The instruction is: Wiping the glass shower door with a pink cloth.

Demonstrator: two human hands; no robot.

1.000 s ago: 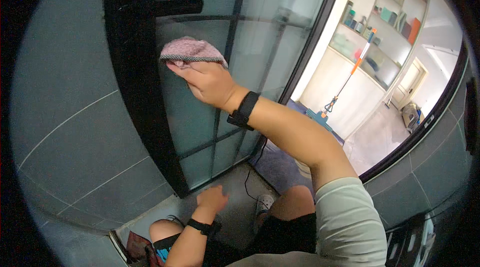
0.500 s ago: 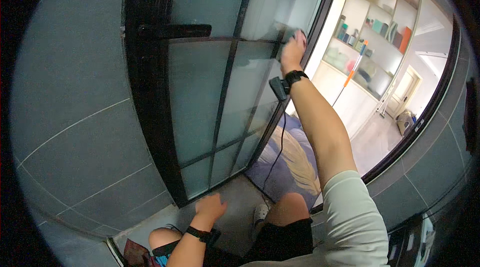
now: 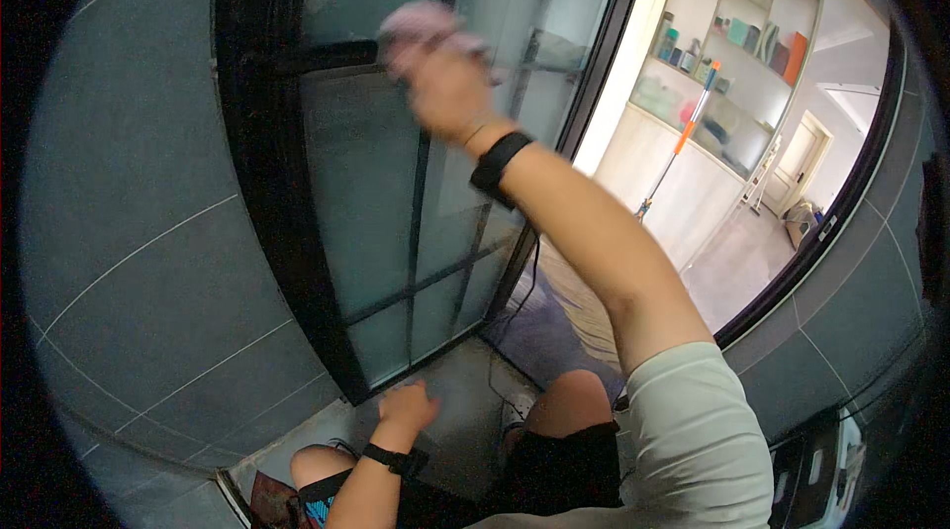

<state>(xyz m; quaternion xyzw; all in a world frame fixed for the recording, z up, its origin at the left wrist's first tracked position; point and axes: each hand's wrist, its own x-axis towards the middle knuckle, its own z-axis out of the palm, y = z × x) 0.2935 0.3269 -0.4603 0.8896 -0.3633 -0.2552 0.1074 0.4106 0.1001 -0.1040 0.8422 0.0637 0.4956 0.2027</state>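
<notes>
The door's (image 3: 361,183) black edges flank the right hand (image 3: 450,94), an open doorway (image 3: 807,252) farther right. That hand grips a pink cloth (image 3: 424,24), bunched above its knuckles; the left hand (image 3: 408,406), well below, cannot be read as open or closed.

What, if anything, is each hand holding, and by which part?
The right hand holds a pink cloth; blur hides which part it grips. Nothing shows in the left hand.
</notes>
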